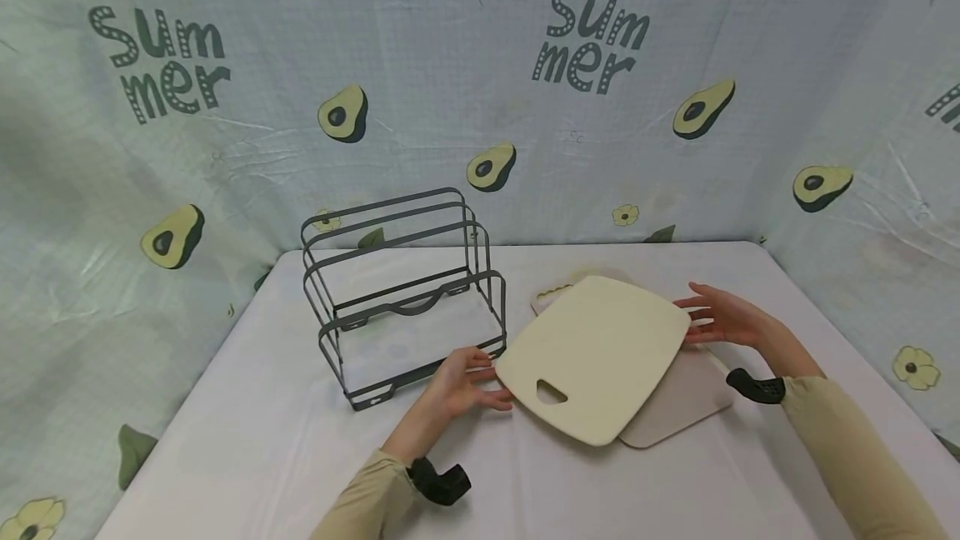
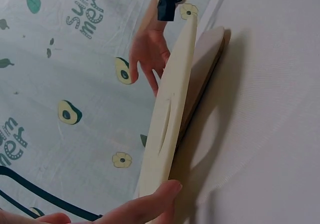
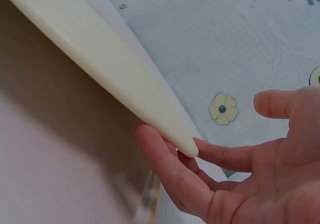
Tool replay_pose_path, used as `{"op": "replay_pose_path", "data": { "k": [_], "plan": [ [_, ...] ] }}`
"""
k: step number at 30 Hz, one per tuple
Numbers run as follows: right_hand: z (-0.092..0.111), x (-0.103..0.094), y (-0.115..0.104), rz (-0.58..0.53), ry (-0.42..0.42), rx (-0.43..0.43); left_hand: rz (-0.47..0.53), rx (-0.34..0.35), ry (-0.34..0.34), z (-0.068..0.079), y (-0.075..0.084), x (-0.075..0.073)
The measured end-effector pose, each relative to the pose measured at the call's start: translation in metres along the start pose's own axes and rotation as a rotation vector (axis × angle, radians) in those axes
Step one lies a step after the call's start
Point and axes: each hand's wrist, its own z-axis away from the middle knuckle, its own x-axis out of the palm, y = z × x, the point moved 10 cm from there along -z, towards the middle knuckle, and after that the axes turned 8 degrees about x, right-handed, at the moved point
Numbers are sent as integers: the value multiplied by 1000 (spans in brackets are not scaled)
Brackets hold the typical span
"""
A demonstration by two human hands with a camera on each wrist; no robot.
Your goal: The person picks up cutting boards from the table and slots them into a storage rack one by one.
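Observation:
A cream cutting board with a handle slot is held tilted between both hands, raised over a pinkish board. At its left corner the fingers of my left hand touch the edge, fairly straight. My right hand supports the opposite corner: in the right wrist view its extended fingers touch the underside and edge, thumb apart from the board. In the left wrist view, a gap and shadow show under part of the cream board. The cream board hides much of what lies beneath.
A dark wire rack with several upright frames stands left of the boards, close to my left hand. Another pale piece with a wavy edge peeks out behind the cream board. A patterned cloth hangs behind the white table.

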Motion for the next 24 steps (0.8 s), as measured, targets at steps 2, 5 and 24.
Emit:
{"op": "replay_pose_path", "data": {
  "k": [2,5,24],
  "plan": [
    [2,-2,1,45,36,0,-6,-2,2,1,0,-1],
    [4,-4,0,95,66,-11,-21,-10,6,2,0,-2],
    [16,8,6,178,91,43,-165,-206,-162,9,-18,-1]
  ]
}}
